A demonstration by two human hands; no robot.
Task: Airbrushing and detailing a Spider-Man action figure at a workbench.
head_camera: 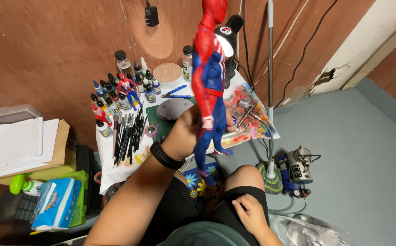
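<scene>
Room: a reddish-brown wall (48, 50) behind, a grey-blue floor (357, 150) to the right, a small white table (116, 171) against the wall
Figure: a tall red and blue action figure (209, 77) is held upright above the table's near edge, head toward the top of the view, feet hanging over the person's lap
Left hand: the left hand (186, 132), a black watch (165, 156) on its wrist, is clenched around the figure's legs at about thigh height
Right hand: the right hand (249, 210) lies on the right knee with fingers loosely curled, holding nothing
Papers: a stack of white sheets (13, 143) on brown card sits left of the table
Compressor: a small grey and blue air compressor (296, 171) stands on the floor, right of the knee
Tissue pack: a blue and white pack (54, 202) lies at lower left
Brushes: dark-handled brushes (127, 132) are spread on the table
Bottles: small paint bottles (116, 91) cluster along the wall
Small figure: a little red and blue figure (126, 86) stands among the bottles
Pliers: blue-handled pliers (176, 92) lie near the bottles
</scene>
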